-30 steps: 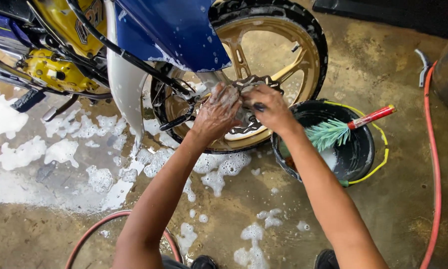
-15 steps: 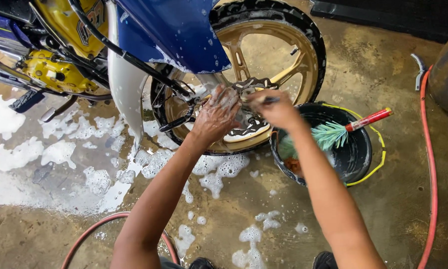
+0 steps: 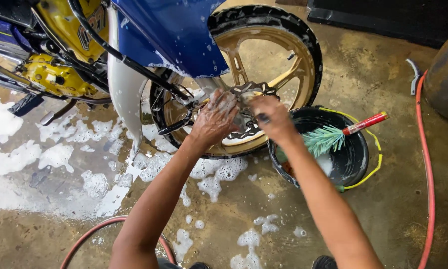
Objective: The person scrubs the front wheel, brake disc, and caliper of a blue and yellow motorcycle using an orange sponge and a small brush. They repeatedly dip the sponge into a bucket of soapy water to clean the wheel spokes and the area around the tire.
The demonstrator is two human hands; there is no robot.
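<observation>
A motorcycle's front wheel point(image 3: 303, 55), with a gold rim and black tyre, stands under a blue fender point(image 3: 174, 35). My left hand point(image 3: 216, 117) is covered in suds and presses on the wavy brake disc point(image 3: 249, 89) at the hub, fingers bent; whether it grips anything is hidden by foam. My right hand point(image 3: 273, 117), blurred, is closed beside it at the disc, and the end of a small dark tool point(image 3: 263, 118) pokes out of the fist.
A black bucket point(image 3: 356, 159) stands right of the wheel, holding a green-bristled brush with a red handle point(image 3: 366, 123). Red hose point(image 3: 428, 164) runs down the right side, and another loop lies at bottom left. Foam patches point(image 3: 54, 154) cover the wet concrete. The yellow engine is at upper left.
My right hand has shifted slightly left along the disc toward my left hand. The left hand stays on the hub.
</observation>
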